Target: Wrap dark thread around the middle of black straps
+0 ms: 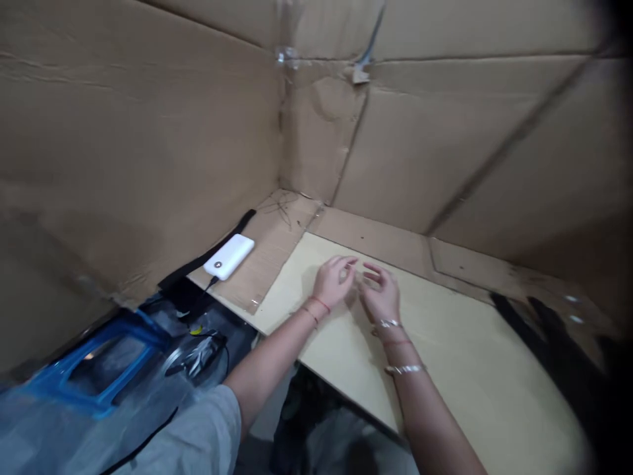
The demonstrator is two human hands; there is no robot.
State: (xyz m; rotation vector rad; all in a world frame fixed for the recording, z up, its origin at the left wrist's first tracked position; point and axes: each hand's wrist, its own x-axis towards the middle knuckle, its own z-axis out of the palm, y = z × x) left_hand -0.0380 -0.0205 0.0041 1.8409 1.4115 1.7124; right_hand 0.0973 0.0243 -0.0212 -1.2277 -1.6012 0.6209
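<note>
My left hand (333,280) and my right hand (380,293) face each other over the pale board (445,349), their fingertips close together. On the left, the fingers curl round towards the thumb in a loose pinch. My right hand has its fingers bent towards the thumb in a similar way. Whatever may be between the fingertips is too small and blurred to make out. Thin red bands circle both wrists, and silvery bracelets (405,369) are on the right one.
Cardboard walls (148,132) rise at the left and back. A white power bank (230,256) with a black cable lies on a cardboard strip (267,264) left of my hands. Beyond the board's left edge are a blue plastic stool (106,369) and clear plastic wrapping. Dark cloth-like material (539,336) lies right.
</note>
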